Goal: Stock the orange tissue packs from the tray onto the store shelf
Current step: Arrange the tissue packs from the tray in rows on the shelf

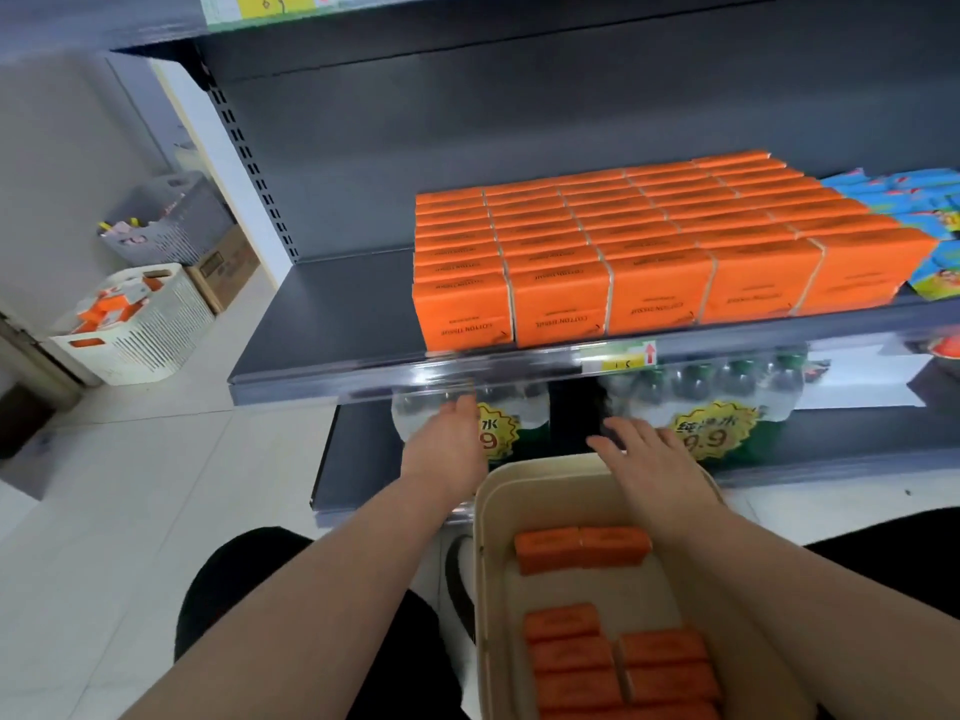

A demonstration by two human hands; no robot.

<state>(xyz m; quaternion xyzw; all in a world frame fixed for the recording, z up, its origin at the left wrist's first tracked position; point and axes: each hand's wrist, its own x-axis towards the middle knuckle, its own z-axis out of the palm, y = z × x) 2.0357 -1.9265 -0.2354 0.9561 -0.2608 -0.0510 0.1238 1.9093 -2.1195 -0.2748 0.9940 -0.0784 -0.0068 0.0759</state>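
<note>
Rows of orange tissue packs (pixel 623 252) stand on the dark grey store shelf (pixel 322 324), filling its middle and right. Below, a cream tray (pixel 485 563) holds several more orange tissue packs (pixel 582 549) lying flat. My left hand (pixel 449 444) is empty with fingers spread, just left of the tray's far corner and under the shelf edge. Over the tray's far rim my right hand (pixel 649 454) hovers palm down, fingers apart, holding nothing.
Blue packs (pixel 924 220) sit to the right of the orange rows. Shrink-wrapped water bottles (pixel 706 397) with yellow price stickers fill the lower shelf. A white basket (pixel 140 324) and a grey basket (pixel 171 220) stand on the tiled floor at left, beside a cardboard box.
</note>
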